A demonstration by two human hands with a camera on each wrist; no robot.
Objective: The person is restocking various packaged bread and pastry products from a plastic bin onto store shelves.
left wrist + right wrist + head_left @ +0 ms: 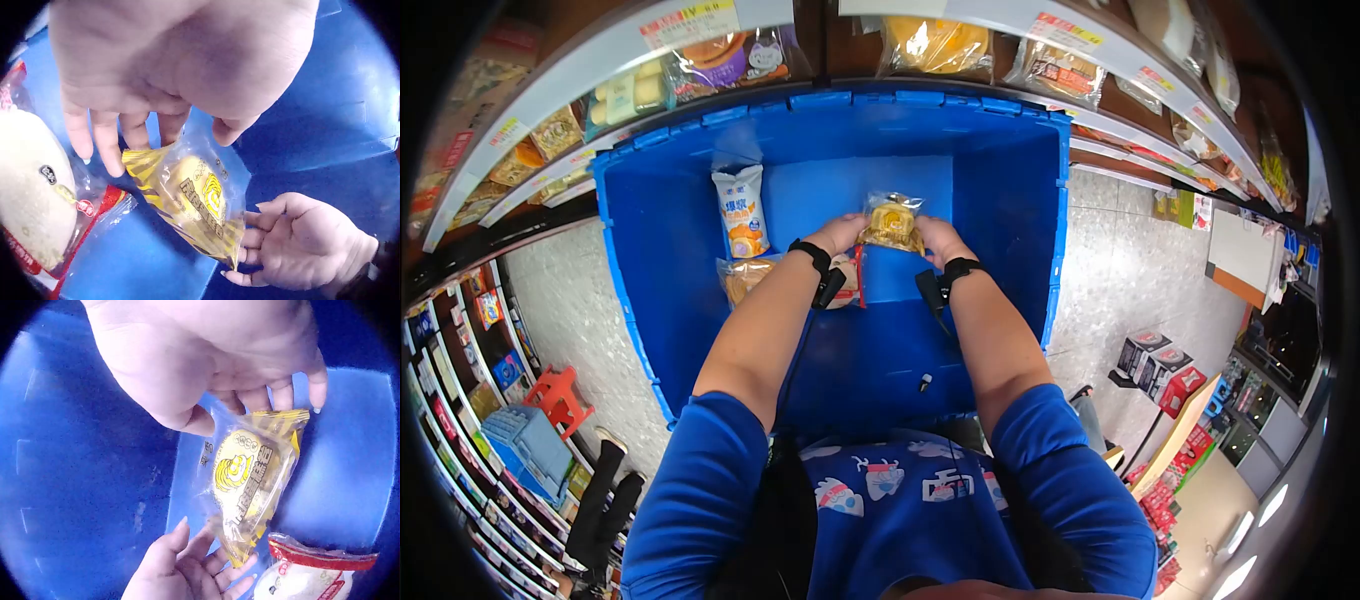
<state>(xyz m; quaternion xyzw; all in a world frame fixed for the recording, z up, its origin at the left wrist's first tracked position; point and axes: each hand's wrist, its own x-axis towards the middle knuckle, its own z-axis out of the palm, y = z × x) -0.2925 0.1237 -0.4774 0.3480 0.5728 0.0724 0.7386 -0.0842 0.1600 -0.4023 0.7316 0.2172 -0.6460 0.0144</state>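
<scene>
A clear packet with yellow-and-brown stripes and a pale cake inside (892,222) is held between both hands above the floor of a blue crate (800,385). The left hand (841,234) pinches one end of the packet and the right hand (943,241) the other. In the left wrist view the left thumb and fingers meet the packet's (203,197) upper end, and the right hand (306,240) its lower end. The right wrist view has the right hand (212,362) at the packet's (247,481) top and the left hand (187,565) at its bottom.
In the crate's left part lie a white-and-orange packet (743,212), a bagged round bread (745,277) and a red-edged packet (37,187). A small dark-and-white object (926,381) is near the crate's close side. Shelves of packaged bread (940,42) stand beyond the crate.
</scene>
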